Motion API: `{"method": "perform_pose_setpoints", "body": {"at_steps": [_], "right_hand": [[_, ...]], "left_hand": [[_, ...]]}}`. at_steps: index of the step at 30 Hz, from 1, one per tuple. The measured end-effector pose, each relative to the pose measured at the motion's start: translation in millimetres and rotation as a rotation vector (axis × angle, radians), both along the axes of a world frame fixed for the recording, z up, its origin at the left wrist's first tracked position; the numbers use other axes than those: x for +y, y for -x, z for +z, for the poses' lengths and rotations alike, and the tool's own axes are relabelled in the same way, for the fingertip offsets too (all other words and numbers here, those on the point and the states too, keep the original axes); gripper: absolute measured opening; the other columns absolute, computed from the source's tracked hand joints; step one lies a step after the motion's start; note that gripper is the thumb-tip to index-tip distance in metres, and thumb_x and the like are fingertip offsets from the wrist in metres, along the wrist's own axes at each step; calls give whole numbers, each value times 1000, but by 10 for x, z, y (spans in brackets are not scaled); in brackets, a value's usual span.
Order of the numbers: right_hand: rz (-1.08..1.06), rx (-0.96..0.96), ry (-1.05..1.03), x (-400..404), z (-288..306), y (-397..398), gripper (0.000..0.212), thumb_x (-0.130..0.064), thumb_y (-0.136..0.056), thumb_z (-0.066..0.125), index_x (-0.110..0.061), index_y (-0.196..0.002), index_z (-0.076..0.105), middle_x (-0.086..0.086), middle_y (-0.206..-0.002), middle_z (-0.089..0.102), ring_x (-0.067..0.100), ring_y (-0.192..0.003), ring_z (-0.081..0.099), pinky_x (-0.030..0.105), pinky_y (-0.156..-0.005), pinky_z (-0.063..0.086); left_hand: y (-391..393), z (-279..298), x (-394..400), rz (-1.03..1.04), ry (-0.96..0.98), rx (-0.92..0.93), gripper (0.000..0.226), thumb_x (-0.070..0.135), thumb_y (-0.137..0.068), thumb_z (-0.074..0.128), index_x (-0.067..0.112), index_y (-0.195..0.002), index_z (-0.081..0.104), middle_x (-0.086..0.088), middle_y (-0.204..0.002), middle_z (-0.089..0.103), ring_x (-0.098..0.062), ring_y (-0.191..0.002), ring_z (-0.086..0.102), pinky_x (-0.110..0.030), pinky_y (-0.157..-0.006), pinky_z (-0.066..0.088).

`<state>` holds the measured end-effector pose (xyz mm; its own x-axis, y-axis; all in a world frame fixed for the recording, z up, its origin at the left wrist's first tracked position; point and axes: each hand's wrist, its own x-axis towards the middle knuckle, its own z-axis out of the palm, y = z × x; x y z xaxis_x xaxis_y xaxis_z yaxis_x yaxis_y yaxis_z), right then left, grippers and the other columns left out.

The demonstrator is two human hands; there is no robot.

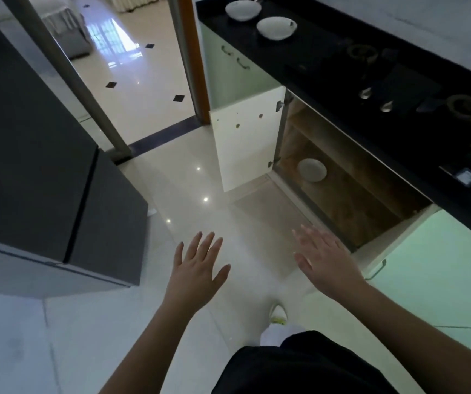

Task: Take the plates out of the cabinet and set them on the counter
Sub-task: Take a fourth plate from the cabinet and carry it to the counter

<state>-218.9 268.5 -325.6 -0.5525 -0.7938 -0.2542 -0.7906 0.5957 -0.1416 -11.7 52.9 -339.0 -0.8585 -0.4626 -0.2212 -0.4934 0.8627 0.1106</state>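
On the black stone counter, two round white ceramic plates already sit near its far end, well apart from the open lower cabinet. One more white plate lies on the cabinet's wooden floor, so the job looks about two-thirds done. The left hand and right hand hover over the floor, fingers straight and spread, holding nothing.

This is a home kitchen. A black counter carries a built-in gas hob with two burners and knobs, above pale green cupboard doors. One cupboard stands open on wooden shelves. A dark grey fridge faces it across a glossy tiled floor. A doorway leads to a bright living room.
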Motion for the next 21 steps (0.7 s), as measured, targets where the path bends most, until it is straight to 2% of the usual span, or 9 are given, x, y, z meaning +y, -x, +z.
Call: {"method": "perform_pose_setpoints", "body": {"at_steps": [7, 11, 21], "right_hand": [[-79, -23, 6, -250, -198, 520, 58, -48, -100, 27, -22, -152, 26, 4, -157, 31, 25, -144, 27, 39, -115, 21], [-142, -72, 12, -439, -254, 947, 60, -49, -99, 22, -22, -151, 27, 4, -157, 32, 25, -142, 30, 40, -114, 25], [-221, -112, 77, -994, -203, 1739, 58, -48, -99, 23, -24, -153, 20, 2, -158, 26, 23, -145, 21, 42, -116, 23]], "left_hand": [[844, -102, -320, -164, 3, -50, 74, 68, -92, 4, 30, -156, 6, 5, -165, 1, -16, -147, -19, -46, -118, -14], [1480, -4, -518, -164, -13, -25, 75, 67, -92, 4, 28, -156, 7, 4, -165, 1, -15, -146, -21, -46, -117, -14], [2556, 169, -1127, -283, 34, -22, 75, 68, -91, 2, 29, -155, 7, 4, -165, 2, -15, -148, -16, -48, -119, -11]]}}
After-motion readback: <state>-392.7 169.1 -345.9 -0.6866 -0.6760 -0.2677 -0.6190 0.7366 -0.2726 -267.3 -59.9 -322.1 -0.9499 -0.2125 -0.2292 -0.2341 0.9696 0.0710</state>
